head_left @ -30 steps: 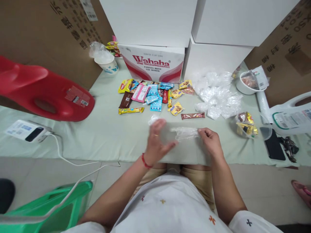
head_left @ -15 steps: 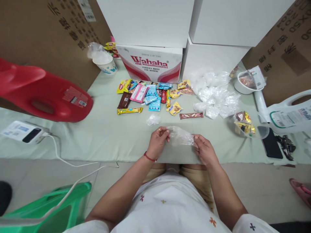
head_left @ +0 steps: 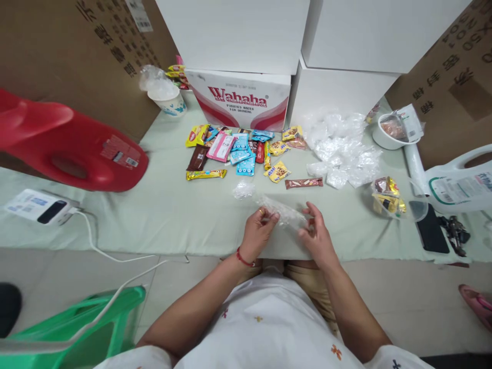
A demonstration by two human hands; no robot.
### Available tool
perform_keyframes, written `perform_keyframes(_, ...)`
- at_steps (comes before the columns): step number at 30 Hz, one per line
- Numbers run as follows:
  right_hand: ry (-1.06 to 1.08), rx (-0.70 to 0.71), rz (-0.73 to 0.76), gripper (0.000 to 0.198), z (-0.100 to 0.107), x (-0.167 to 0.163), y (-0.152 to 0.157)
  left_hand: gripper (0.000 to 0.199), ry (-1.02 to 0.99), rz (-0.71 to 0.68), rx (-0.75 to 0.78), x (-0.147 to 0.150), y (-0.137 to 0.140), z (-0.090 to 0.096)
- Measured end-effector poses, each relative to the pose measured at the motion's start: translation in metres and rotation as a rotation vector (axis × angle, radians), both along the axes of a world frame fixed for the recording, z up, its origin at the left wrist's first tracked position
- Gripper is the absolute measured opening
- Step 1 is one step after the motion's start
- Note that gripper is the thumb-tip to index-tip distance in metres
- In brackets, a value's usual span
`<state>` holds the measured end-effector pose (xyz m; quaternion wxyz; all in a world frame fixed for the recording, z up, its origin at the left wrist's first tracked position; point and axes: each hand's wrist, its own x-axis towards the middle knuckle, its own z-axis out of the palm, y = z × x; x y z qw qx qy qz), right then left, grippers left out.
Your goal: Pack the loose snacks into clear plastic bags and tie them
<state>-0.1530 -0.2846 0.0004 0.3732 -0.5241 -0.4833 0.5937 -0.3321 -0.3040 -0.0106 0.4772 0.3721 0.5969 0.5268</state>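
A clear plastic bag (head_left: 286, 212) stretches between my hands over the front of the table. My left hand (head_left: 258, 231) pinches its left end between thumb and fingers. At the bag's right end my right hand (head_left: 318, 237) has its thumb and fingers apart, close to the plastic; whether it touches is unclear. Just beyond lies a small crumpled piece of clear plastic (head_left: 243, 189). Farther back are several wrapped snacks, among them blue sachets (head_left: 245, 165), a pink packet (head_left: 222, 146), a yellow cookie packet (head_left: 277, 172) and a brown bar (head_left: 304, 183).
A heap of clear plastic bags (head_left: 342, 148) lies right of the snacks. Boxes (head_left: 238, 100) stand behind. A red jug (head_left: 73, 148) and a white device (head_left: 40, 206) with a cable are left; a plastic bowl (head_left: 417, 209), phone (head_left: 428, 228) and keys (head_left: 455, 236) are right.
My right hand has let its fingers come apart at the bag's right end. My left hand has shifted slightly right and toward me, still pinching the bag, which now looks narrower.
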Motion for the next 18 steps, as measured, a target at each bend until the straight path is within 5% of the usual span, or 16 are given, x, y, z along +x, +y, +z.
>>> perform_keyframes(3,-0.194,0.251,-0.02,0.037,-0.004,0.004,0.002,0.042,-0.039,-0.089,-0.038,-0.002,-0.004,0.002)
perform_keyframes(5,-0.185,0.271,-0.111,0.026,-0.006,0.009,0.007,0.043,-0.062,-0.121,-0.07,-0.009,-0.006,0.005)
perform_keyframes(10,0.123,0.029,-0.274,0.032,-0.001,0.03,0.031,0.043,-0.093,-0.29,-0.162,-0.046,-0.011,0.019)
perform_keyframes(13,0.123,-0.092,-0.304,0.039,0.008,0.043,0.041,0.043,-0.167,-0.276,-0.187,-0.068,-0.011,0.027)
perform_keyframes(18,-0.009,-0.169,0.001,0.042,0.021,0.06,0.048,0.035,0.06,-0.278,-0.201,-0.101,-0.006,0.029)
